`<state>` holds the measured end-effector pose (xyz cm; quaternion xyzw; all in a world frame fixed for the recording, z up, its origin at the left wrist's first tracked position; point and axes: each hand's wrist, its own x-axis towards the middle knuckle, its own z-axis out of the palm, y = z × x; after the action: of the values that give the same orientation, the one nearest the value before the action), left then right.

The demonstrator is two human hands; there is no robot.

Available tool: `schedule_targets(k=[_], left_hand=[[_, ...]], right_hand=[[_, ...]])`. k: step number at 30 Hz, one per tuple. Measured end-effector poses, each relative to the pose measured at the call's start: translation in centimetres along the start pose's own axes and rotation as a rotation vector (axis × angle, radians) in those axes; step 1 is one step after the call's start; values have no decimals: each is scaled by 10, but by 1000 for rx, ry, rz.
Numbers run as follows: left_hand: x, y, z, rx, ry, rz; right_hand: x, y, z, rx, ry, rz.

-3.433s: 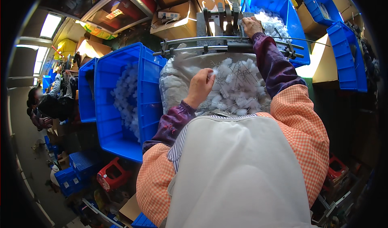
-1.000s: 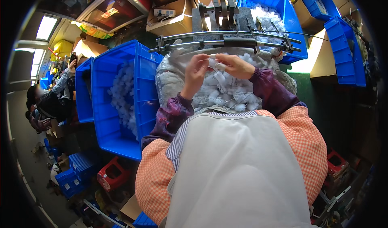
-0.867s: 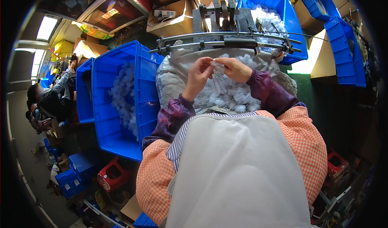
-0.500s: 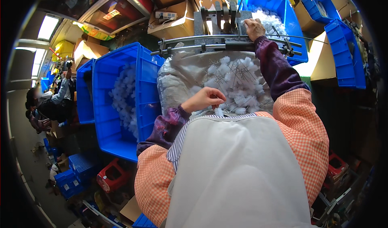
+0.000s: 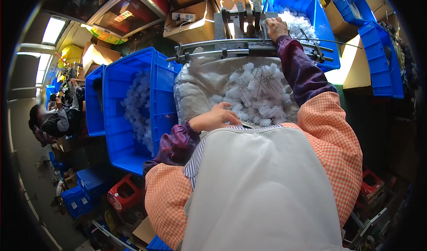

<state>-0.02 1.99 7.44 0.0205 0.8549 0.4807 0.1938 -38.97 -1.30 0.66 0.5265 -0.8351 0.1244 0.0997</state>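
A heap of small white brush-like parts lies in a grey plastic-lined tray in front of me. My left hand rests at the near edge of the heap, its fingers curled over a few parts. My right hand reaches far forward and presses on a grey metal machine with upright black levers; whether it holds a part there I cannot tell. Behind the machine a blue bin holds more white parts.
A large blue crate with white parts stands at my left. Cardboard boxes sit behind it. Stacked blue crates stand at the right. Another person sits far left. Red and blue crates lie on the floor.
Both hands were together over the heap a second ago. The right hand has since reached forward to the machine, while the left hand dropped back to the near edge of the heap.
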Motion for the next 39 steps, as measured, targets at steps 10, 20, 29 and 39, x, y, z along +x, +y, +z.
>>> schedule_targets(k=[10,20,29,39], left_hand=[[0,12,-3,-122,-71,-99],[-1,11,-7,-146,113,-103],[10,31,-31,-360,445,-45],[21,5,-26,-625,639,-3]], right_hand=[[9,0,-5,103,-123,40],[-17,3,-14,-91,-47,194],[-6,-50,-1,-69,-62,168],[-11,-30,-7,-96,-85,159]])
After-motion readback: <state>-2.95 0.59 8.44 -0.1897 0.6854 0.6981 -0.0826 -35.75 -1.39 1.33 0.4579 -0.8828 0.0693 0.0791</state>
